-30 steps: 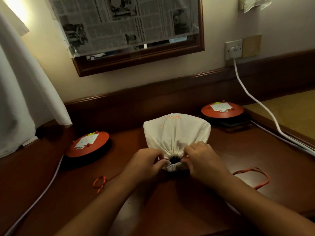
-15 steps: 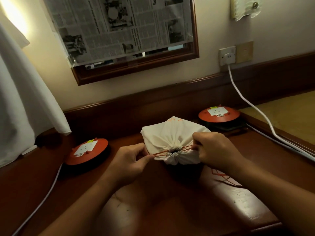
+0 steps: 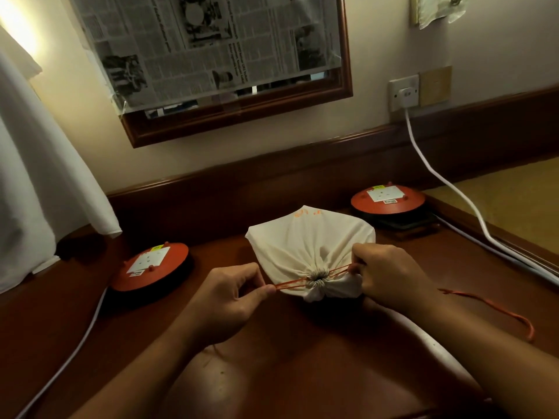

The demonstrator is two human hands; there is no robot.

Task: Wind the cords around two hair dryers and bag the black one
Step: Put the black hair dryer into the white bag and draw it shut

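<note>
Both hands pinch the orange drawstring (image 3: 292, 284) of the white bag (image 3: 305, 240), left hand (image 3: 225, 297) at its left, right hand (image 3: 390, 276) at its right, fingers closed.

Bare desktop (image 3: 287, 352) is left open at six o'clock of the cream bag (image 3: 305, 246); the nine o'clock side is blocked by an orange reel (image 3: 151, 266) with its white cable (image 3: 78, 343) trailing toward seven; at one o'clock a second orange reel (image 3: 388, 199) is set near the bag; passage at twelve is closed by the wooden ledge (image 3: 272, 179); a loose orange cord (image 3: 496, 309) lies across the desk at four o'clock.
</note>
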